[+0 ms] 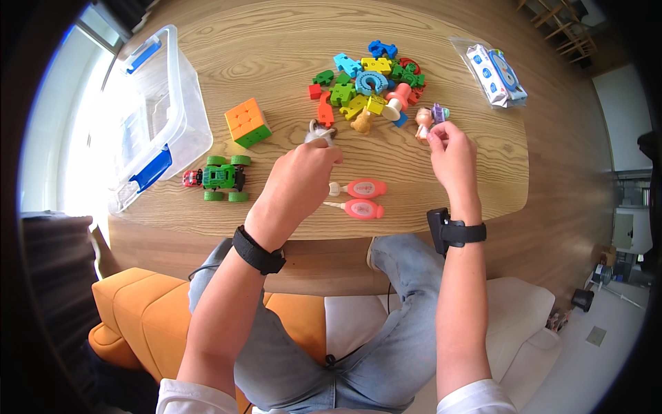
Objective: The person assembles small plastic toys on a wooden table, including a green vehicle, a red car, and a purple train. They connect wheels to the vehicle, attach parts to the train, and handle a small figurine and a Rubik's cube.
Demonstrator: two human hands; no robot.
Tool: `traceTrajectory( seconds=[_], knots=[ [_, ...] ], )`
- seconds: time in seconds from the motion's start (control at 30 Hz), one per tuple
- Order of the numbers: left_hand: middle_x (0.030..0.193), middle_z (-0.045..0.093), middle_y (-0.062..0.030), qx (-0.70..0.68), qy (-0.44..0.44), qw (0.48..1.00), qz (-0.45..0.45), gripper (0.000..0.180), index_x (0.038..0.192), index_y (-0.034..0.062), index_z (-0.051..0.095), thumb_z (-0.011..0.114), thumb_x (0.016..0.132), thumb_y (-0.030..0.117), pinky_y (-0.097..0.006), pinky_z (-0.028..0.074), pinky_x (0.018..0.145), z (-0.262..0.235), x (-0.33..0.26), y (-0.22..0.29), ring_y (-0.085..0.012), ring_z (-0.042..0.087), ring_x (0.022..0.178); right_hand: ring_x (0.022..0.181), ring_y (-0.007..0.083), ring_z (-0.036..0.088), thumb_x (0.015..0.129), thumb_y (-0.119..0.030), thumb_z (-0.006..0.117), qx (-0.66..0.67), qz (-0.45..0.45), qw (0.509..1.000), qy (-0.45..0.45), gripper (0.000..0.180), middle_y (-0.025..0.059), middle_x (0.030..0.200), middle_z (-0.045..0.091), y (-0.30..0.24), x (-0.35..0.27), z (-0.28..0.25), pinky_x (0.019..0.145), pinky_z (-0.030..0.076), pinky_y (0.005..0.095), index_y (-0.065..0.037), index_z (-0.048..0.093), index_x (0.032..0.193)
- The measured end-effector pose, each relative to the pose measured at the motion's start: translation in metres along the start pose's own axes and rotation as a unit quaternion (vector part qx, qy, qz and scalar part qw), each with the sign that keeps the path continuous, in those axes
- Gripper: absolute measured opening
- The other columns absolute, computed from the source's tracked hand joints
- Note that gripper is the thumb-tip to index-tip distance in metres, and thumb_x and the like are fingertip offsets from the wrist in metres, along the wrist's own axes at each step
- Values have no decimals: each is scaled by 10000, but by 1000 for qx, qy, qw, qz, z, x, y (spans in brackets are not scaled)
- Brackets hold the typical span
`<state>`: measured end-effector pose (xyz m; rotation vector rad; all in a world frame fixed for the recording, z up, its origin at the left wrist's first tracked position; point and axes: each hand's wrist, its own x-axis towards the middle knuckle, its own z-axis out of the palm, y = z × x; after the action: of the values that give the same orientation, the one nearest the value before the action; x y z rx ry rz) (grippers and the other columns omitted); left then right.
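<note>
My left hand (pixel 298 181) is closed, with its fingertips at a small grey-and-white toy figure (pixel 320 132) that it partly hides. My right hand (pixel 454 157) pinches at the lower end of a small peach-coloured doll figurine (pixel 423 120). A purple-and-teal figurine (pixel 440 112) is just beyond those fingers. Left of the doll lies a small tan bear-like figure (pixel 361 122). Two pink-handled toy utensils, an upper one (pixel 367 188) and a lower one (pixel 363 208), rest on the wooden table (pixel 289 218) between my hands.
Colourful building pieces (pixel 341 94) are heaped at the far middle. On the left are a puzzle cube (pixel 247 121), a green toy truck (pixel 219 177) and a clear plastic bin (pixel 186 117) with blue latches. A wipes pack (pixel 498 74) lies far right.
</note>
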<state>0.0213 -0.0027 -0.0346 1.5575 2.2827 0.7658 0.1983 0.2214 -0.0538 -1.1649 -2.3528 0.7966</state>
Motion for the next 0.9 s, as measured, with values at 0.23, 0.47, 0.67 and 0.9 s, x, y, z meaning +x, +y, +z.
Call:
traceTrajectory(
  seconds=[0.23, 0.47, 0.67, 0.9],
  knots=[
    [1010, 725, -185, 1, -9, 1000, -4, 123, 1020, 15, 742, 636, 963, 37, -488, 564, 772, 0, 2, 3, -416, 696, 886, 789, 119, 696, 1057, -144, 670, 237, 64, 965, -89, 137, 54, 903, 734, -16, -1, -11, 722, 580, 286, -8, 688, 1055],
    [1023, 728, -164, -100, 56, 993, 16, 247, 1198, -3, 683, 686, 960, 62, -419, 563, 736, 2, 9, 10, -323, 697, 778, 840, 112, 694, 1053, -153, 696, 365, 45, 901, -231, 146, 37, 965, 740, -39, -12, -12, 776, 585, 282, -10, 693, 1077],
    [1119, 731, -147, -186, 94, 978, 20, 437, 1419, 2, 568, 654, 998, 81, -355, 549, 738, 0, 11, 14, -219, 662, 762, 883, 111, 702, 1031, -121, 722, 344, 21, 893, -289, 133, 29, 965, 741, -54, -17, -11, 821, 591, 293, 3, 717, 1076],
    [1042, 719, -73, -308, 55, 946, -90, 367, 1454, 3, 562, 498, 1110, 114, -296, 530, 741, -12, 15, 19, -123, 644, 824, 871, 134, 720, 1043, -151, 711, 398, 17, 856, -330, 172, 41, 979, 738, -67, -22, -9, 806, 600, 299, 11, 702, 1099]
  ],
)
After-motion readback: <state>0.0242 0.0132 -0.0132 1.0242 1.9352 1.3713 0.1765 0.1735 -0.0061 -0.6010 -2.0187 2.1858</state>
